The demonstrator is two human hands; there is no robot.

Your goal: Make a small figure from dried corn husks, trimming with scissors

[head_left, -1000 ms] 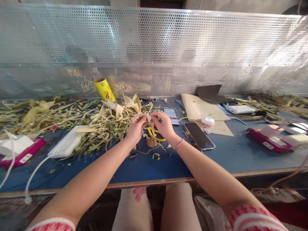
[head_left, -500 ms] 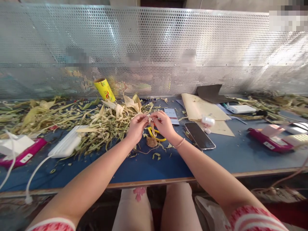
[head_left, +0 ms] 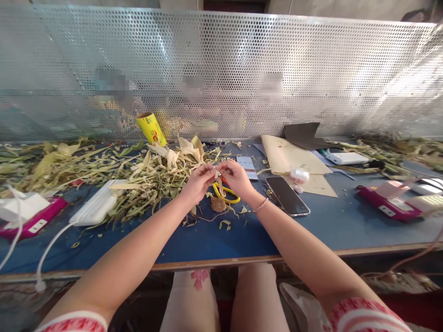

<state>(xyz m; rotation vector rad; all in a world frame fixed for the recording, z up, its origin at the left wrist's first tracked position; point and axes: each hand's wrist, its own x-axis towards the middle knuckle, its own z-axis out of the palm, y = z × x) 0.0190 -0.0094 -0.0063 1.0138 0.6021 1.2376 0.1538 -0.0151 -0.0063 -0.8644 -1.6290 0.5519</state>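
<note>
Above the table's middle, my left hand [head_left: 198,184] and my right hand [head_left: 237,180] meet fingertip to fingertip. Both are closed in a pinch on a small pale scrap of dried husk [head_left: 217,174]; a tan strip hangs below it. Under my right hand lie scissors with yellow handles [head_left: 236,201], their blades mostly hidden. A small round brown coil [head_left: 218,204], perhaps of twine, rests beside the handles. To the left spreads a heap of dry leaves and stalks [head_left: 145,186], with larger pale husks [head_left: 191,148] on top.
Right of my hands lie a dark phone [head_left: 288,196], a white earbud case [head_left: 299,175], brown paper [head_left: 290,157] and a second lit screen [head_left: 247,167]. A yellow tube [head_left: 151,129] leans near the perforated metal screen [head_left: 221,60]. Magenta power strips [head_left: 387,203] sit at both sides.
My hands stay pinched together in almost the same place, with slight shifts of the fingers. A red part by the scissors shows more beneath my right fingers. Nothing else on the table has moved.
</note>
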